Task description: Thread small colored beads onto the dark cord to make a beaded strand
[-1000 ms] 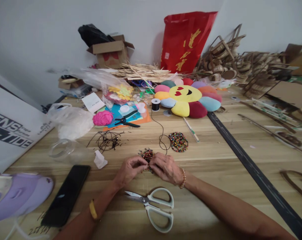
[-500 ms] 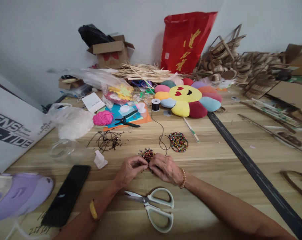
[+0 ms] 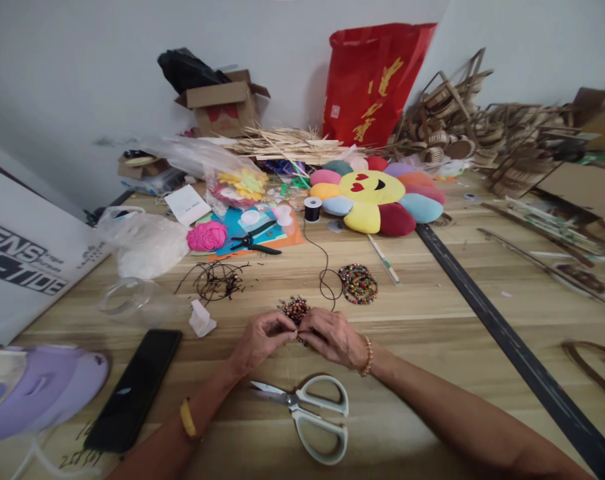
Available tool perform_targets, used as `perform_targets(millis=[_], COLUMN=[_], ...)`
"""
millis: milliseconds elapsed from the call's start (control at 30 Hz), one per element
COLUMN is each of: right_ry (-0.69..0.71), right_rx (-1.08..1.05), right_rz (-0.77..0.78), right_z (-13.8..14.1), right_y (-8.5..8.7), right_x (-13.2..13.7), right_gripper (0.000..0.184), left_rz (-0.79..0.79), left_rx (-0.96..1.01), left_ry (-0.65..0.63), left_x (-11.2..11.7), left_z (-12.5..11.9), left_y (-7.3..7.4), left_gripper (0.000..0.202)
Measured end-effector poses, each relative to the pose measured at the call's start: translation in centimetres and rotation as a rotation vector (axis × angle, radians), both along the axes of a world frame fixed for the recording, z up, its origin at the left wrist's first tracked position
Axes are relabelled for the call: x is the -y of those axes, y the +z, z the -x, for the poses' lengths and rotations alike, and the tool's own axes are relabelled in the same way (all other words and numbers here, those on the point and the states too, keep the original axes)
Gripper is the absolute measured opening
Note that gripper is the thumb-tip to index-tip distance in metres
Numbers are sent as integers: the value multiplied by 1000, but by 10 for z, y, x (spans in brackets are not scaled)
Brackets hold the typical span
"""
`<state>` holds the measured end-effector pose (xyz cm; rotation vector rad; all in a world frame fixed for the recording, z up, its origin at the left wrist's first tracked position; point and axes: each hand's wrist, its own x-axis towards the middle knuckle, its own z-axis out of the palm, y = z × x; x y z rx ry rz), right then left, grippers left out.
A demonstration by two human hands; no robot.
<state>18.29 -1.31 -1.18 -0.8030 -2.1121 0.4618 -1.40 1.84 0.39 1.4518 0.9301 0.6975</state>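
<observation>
My left hand [image 3: 265,341] and my right hand [image 3: 335,339] meet with pinched fingertips just in front of a small heap of dark, multicoloured beads [image 3: 295,308]. What lies between the left fingertips is too small to make out. A thin black cord [image 3: 326,263] runs from a spool [image 3: 312,210], loops on the table and disappears at my right hand, whose fingers are closed around its end. Beyond that hand lies a coil of strung colourful beads [image 3: 359,283]. Scissors [image 3: 295,400] with white handles rest partly spread below both hands.
A black phone [image 3: 135,390] and a crumpled white paper [image 3: 201,319] lie left. Cord scraps [image 3: 217,281], pliers [image 3: 255,241] and a clear jar [image 3: 132,300] sit farther back. A flower cushion [image 3: 375,197] stands behind; a black strip [image 3: 482,307] crosses the right side.
Both hands stay almost in place, with only a slight shift at the pinched fingertips. The objects on the table have not moved.
</observation>
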Motion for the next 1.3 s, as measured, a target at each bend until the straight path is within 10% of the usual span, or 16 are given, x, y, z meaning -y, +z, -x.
perform_targets(millis=[967, 1300], right_ry=[-25, -70], right_rx=[89, 58], right_rz=[-65, 8], right_z=[1, -4], right_y=[9, 7], right_x=[2, 1], right_gripper=[2, 26], left_rz=[-96, -118], left_rx=[9, -6], left_ry=[-102, -89], left_x=[-1, 0], left_z=[3, 3], left_y=[2, 5], left_gripper=[19, 21])
